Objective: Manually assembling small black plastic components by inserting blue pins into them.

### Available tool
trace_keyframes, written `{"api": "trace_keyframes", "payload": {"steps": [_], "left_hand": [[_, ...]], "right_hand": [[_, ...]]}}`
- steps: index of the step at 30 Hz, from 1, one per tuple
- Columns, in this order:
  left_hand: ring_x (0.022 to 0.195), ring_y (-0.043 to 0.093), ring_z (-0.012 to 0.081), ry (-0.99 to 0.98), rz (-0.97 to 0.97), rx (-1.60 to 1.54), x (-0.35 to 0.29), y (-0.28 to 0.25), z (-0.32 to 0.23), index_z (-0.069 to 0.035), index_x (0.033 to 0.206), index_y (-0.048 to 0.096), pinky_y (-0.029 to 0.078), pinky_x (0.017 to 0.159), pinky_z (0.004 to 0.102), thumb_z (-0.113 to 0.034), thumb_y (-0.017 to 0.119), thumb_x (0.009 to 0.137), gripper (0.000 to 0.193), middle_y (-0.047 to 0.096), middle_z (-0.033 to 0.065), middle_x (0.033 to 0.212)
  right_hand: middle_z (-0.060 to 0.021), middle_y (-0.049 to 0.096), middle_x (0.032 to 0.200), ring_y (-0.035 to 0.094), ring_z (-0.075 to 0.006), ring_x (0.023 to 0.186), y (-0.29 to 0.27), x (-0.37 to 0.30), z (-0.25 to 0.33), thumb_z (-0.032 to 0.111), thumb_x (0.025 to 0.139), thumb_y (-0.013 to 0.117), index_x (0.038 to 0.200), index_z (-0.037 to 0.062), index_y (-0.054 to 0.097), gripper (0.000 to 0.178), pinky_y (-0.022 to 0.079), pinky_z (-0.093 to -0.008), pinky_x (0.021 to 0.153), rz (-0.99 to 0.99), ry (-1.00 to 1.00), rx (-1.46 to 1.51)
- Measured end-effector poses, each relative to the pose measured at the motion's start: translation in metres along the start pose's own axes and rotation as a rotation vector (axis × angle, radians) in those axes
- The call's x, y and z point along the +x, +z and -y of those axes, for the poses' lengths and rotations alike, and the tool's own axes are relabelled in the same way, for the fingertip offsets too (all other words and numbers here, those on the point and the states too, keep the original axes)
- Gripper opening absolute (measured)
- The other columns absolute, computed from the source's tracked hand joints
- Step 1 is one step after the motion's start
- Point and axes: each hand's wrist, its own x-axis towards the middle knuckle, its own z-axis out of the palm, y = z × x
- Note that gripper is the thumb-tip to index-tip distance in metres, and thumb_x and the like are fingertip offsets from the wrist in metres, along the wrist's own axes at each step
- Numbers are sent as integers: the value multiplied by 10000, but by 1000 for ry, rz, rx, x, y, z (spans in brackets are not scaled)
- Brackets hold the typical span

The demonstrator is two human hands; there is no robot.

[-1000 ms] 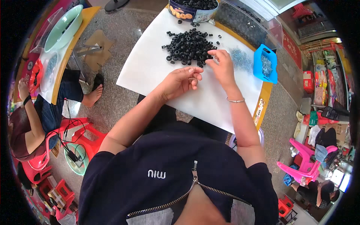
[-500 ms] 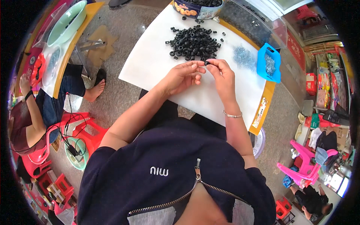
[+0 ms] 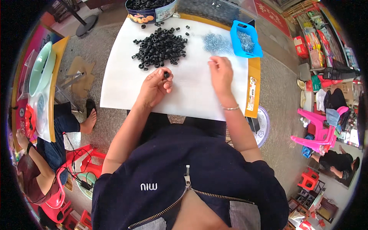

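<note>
- Pinching a small, rounded black piece [image 3: 166, 75] between thumb and fingertips, the bare left hand [image 3: 154, 87] is above a smooth, matte white sheet [image 3: 191, 94], its other fingers curled.
- Well apart from it, the bare right hand [image 3: 222, 74] is over the same sheet, fingers bent close together; whether they clamp anything, I cannot tell. A thin silvery bangle [image 3: 230, 108] circles its wrist.
- Just beyond the left hand lies a loose heap of chunky black pieces [image 3: 159, 48], many ring-shaped with round holes.
- Beyond the right hand, fine, glinting pale-blue bits [image 3: 216, 43] spread thinly beside a bright blue plastic tray [image 3: 235, 40] with a slotted end, holding similar bits.
- At the far edge, a rounded, dark-blue printed tin [image 3: 165, 14] is full of black pieces.
- A yellow-brown tabletop [image 3: 256, 71] shows along the sheet's right side.
</note>
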Motion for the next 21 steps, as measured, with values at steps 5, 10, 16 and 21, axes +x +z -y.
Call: {"api": "trace_keyframes", "payload": {"steps": [5,10,16,21], "left_hand": [[655,501,130,-16,-56,70,0,10,-3,-8,1005,551,465,615,276,-263,486,956,268,561,96,889],[687,478,116,-16,-42,99,-2,12,-4,-25,1034,529,455,635,258,-269,492,953,260,532,90,916],[693,470,108,-26,-39,106,-3,11,-3,-25,1048,519,449,632,252,-255,491,954,249,517,82,915],[690,505,112,-28,-23,75,-2,9,-3,-17,1020,543,472,656,265,-240,511,943,238,549,79,900]], "right_hand": [[-98,584,799,562,-269,783,0,21,-31,102,743,661,843,72,634,108,448,-392,701,-48,55,-133],[-95,590,770,570,-276,761,9,24,-29,108,736,677,802,68,620,96,455,-392,691,-7,52,-187],[-75,644,818,609,-160,711,-1,8,-20,65,765,669,848,13,624,108,488,-273,678,27,187,-6],[-93,615,783,591,-223,742,-7,-8,-8,69,757,641,842,40,620,92,471,-342,678,71,179,100]]}}
